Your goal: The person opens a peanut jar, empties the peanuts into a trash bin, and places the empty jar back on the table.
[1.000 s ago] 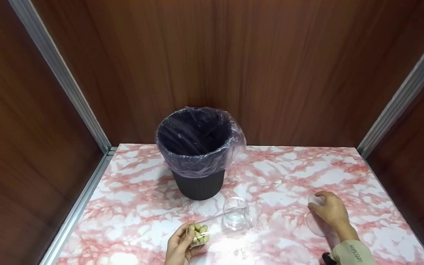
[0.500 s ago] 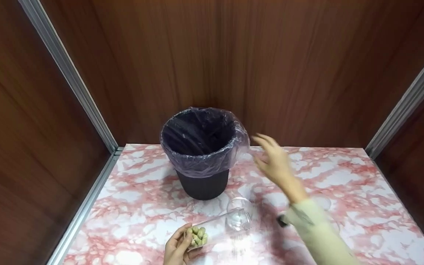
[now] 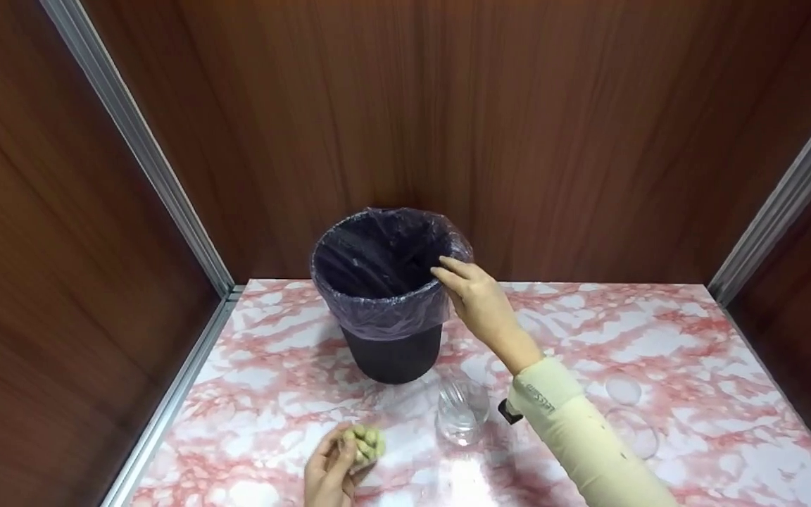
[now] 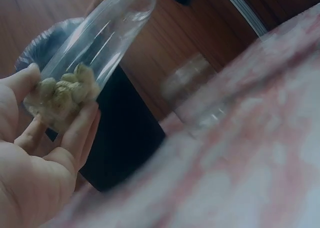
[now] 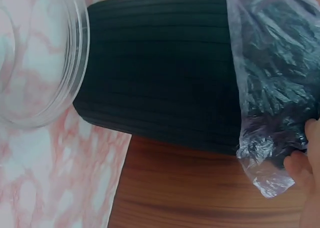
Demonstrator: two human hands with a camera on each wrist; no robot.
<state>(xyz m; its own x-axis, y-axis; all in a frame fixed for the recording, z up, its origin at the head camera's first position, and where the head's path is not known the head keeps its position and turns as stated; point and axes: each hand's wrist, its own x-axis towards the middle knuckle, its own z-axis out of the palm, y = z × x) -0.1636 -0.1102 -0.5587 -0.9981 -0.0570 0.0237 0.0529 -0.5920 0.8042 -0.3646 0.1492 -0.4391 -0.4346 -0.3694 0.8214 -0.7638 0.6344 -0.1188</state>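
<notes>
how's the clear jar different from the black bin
The clear jar is see-through, tilted off upright with its base in the left hand, and holds pale green pieces. The black bin is opaque, larger, upright on the table and lined with a plastic bag; the right hand touches its rim. Both are open-topped.
</notes>
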